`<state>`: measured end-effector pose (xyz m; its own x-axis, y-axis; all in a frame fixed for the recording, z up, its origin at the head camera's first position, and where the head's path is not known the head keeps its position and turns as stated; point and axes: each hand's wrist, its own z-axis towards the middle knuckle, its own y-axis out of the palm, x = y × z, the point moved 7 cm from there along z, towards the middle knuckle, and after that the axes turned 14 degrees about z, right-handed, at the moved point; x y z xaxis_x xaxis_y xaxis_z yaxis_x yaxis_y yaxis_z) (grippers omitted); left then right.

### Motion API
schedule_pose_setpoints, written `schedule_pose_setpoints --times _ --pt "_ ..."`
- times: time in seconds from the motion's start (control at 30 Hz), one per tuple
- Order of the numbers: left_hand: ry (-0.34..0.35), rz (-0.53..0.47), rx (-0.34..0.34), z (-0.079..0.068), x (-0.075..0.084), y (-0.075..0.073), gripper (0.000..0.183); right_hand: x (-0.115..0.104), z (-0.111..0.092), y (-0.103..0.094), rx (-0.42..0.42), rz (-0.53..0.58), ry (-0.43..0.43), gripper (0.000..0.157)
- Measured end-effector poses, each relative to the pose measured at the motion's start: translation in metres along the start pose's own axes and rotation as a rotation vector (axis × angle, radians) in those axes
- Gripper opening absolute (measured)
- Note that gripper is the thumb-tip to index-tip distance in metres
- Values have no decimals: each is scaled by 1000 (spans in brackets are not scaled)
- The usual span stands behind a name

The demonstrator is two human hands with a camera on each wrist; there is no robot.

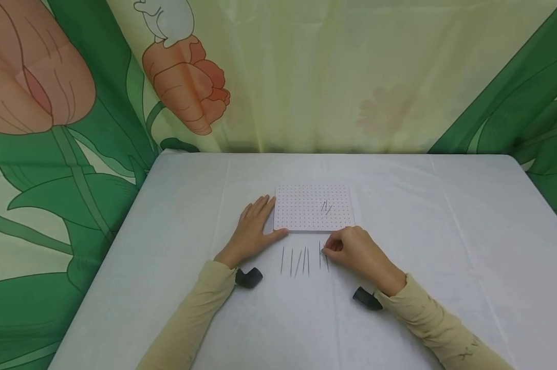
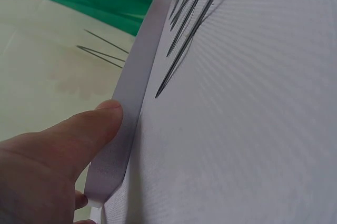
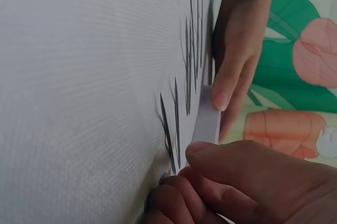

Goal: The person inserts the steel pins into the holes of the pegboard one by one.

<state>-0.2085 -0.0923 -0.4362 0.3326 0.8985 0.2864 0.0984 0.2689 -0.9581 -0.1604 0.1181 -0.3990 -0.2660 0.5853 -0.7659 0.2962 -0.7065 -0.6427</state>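
A white pegboard (image 1: 313, 208) with rows of small holes lies on the table, three thin needles (image 1: 326, 206) standing in its right half. My left hand (image 1: 253, 228) rests at its left front corner, fingers straight along the left side and thumb (image 2: 108, 121) against the front edge. Before the board, my right hand (image 1: 357, 254) has thumb and fingers curled close together at the far ends of two dark metal needles (image 3: 171, 134) on the cloth. Whether it pinches one I cannot tell. Several more needles (image 1: 299, 262) lie in a loose row to their left.
A white cloth (image 1: 445, 216) with fold creases covers the table. Behind it hangs a curtain (image 1: 306, 77) printed with plants and a carrot. Black wrist devices (image 1: 249, 278) sit at both sleeve cuffs, low over the cloth.
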Motion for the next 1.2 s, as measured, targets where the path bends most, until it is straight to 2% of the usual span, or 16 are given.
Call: schedule_pose_setpoints --times 0.37,0.53,0.8,1.03,1.2 --pt "-13 4 -27 -1 -2 2 92 2 0 3 7 -9 12 10" --pt "-7 1 -17 0 -2 1 92 2 1 1 15 -23 32 12" --pt "-9 -7 -20 0 -2 1 91 2 -3 2 -21 -86 63 16" --pt "-16 1 -28 1 -2 3 92 -3 -6 5 -36 -200 1 19" --pt "-16 -1 -28 0 -1 3 93 -4 -8 6 -26 -222 -28 18"
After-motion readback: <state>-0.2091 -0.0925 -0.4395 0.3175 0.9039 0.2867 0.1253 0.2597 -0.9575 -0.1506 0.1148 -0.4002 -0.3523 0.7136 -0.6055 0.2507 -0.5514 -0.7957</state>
